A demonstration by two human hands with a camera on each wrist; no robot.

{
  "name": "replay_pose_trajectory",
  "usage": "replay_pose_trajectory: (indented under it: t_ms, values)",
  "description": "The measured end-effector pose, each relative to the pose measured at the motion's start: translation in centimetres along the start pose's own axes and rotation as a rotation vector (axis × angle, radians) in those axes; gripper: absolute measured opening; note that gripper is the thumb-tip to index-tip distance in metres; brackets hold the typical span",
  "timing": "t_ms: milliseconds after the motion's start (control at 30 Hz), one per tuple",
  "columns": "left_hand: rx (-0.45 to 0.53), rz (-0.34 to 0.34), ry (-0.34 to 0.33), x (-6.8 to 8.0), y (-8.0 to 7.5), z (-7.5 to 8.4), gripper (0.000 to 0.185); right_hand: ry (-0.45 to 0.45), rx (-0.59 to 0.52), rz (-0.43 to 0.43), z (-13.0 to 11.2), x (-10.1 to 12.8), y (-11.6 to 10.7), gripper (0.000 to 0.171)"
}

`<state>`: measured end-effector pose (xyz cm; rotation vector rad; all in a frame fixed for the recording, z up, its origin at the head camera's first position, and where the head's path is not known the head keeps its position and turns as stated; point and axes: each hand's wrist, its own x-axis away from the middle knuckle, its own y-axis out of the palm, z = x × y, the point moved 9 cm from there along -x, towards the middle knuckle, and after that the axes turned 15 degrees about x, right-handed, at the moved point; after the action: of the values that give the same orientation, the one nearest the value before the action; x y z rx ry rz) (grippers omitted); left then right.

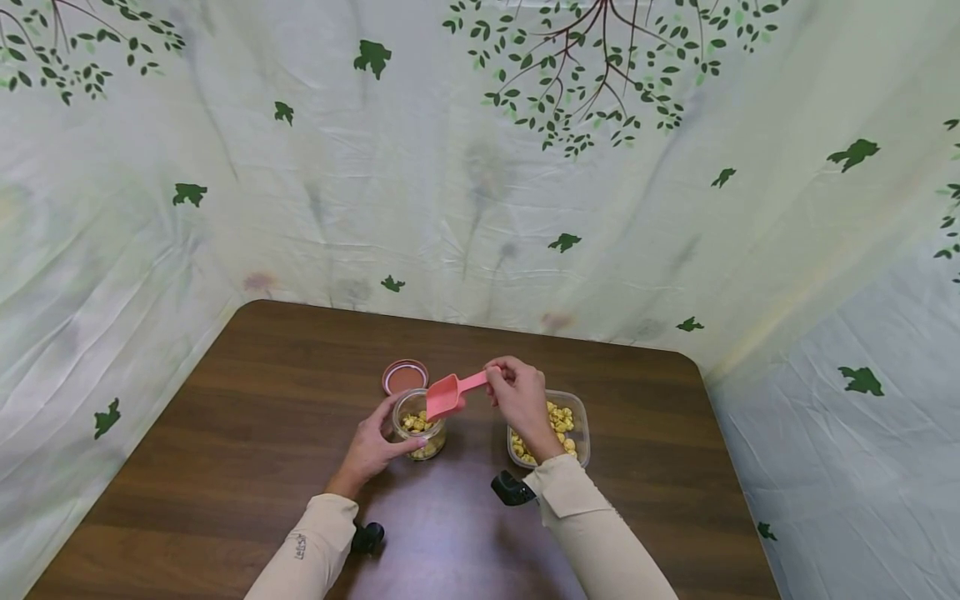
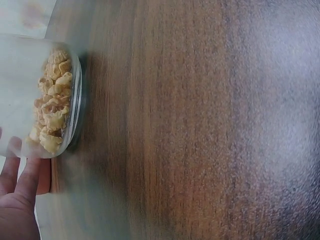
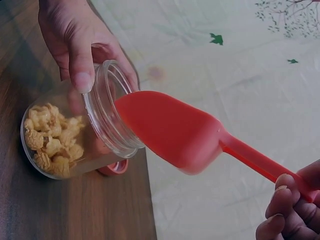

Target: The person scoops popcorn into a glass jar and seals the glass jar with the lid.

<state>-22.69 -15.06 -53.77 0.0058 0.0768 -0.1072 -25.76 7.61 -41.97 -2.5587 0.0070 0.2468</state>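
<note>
My left hand [image 1: 375, 446] grips a clear jar [image 3: 65, 107], thumb on the near side of its neck and fingers round the far side. Caramel popcorn [image 2: 54, 102] covers the lower part of the jar. By its handle, my right hand [image 1: 519, 396] pinches a pink-red scoop [image 1: 446, 397]. The scoop is tilted, its tip right at the jar's mouth, and the right wrist view shows its underside [image 3: 172, 130]. Below the right wrist, a clear square tub [image 1: 586, 425] holds more popcorn [image 1: 559, 419], partly hidden by that arm.
Just behind the jar lies a round red-rimmed lid [image 1: 406, 377]. Everything stands on a brown wooden table [image 1: 300, 375], with a leaf-printed white cloth [image 1: 450, 183] hanging beyond its back edge. Each wrist wears a black camera [image 1: 513, 489].
</note>
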Motion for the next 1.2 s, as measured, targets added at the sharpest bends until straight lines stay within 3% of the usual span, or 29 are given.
replay_pose_trajectory:
  t_ms: [133, 200, 467, 767, 1067, 1200]
  values:
    - [-0.013, 0.003, -0.011, 0.0, -0.1, -0.2, 0.081, 0.008, -0.012, 0.002, 0.3, 0.0, 0.0, 0.013]
    - [-0.022, 0.011, -0.015, -0.2, -0.4, -1.3, 0.082, 0.019, -0.020, 0.003, 0.4, 0.0, 0.0, 0.013]
    - [-0.013, 0.005, -0.022, -0.2, -0.4, -1.5, 0.084, 0.068, -0.052, -0.018, 1.2, 0.2, 0.0, 0.015]
    - [-0.021, -0.003, -0.056, -0.3, -0.2, -1.3, 0.086, 0.059, -0.091, -0.018, 2.0, 0.1, -0.2, 0.018]
    - [-0.128, -0.007, -0.036, -0.4, -0.3, -0.5, 0.093, 0.057, -0.111, -0.003, 2.4, 0.2, -0.8, 0.017]
    - [-0.127, -0.013, -0.018, -0.8, -0.2, 0.2, 0.092, 0.057, -0.121, 0.008, 2.7, 0.0, -1.3, 0.016]
